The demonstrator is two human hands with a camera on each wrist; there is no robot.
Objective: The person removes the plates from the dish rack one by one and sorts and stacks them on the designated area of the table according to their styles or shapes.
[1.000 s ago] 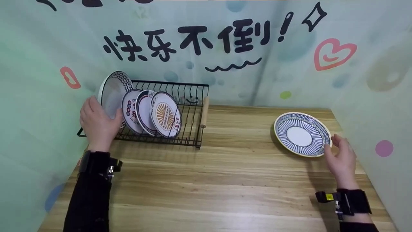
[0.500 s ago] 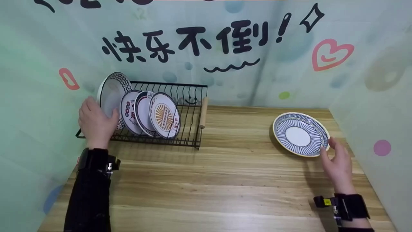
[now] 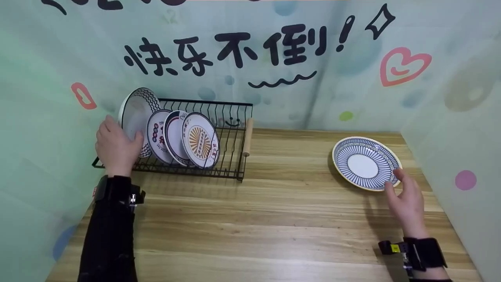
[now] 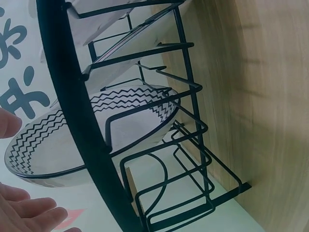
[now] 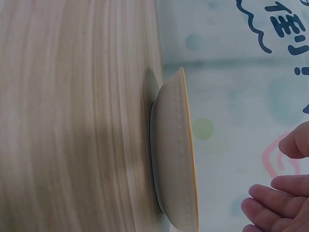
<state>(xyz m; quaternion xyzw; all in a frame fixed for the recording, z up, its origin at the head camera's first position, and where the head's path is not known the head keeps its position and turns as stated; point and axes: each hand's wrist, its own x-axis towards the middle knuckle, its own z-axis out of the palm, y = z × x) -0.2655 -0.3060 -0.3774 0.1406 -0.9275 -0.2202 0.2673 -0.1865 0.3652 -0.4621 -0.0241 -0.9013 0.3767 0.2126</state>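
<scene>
A large white bowl with black zigzag bands stands on edge at the left end of the black wire dish rack. My left hand is at its front side, thumb spread from the fingers. In the left wrist view, the fingers and thumb lie on either side of the bowl's rim, with a gap to it. A blue-striped plate with a yellow rim lies face up on the table. My right hand hovers by its lower right rim, thumb and fingers apart and holding nothing.
Three small printed plates lean in the rack, the front one bearing an orange sunburst. A wooden handle sits on the rack's right end. Printed cloth walls border the wooden table at the back and sides.
My right hand has shifted left and slightly nearer to me along the plate's rim. My left hand has stayed almost still beside the bowl. The bowl and plates have not moved.
</scene>
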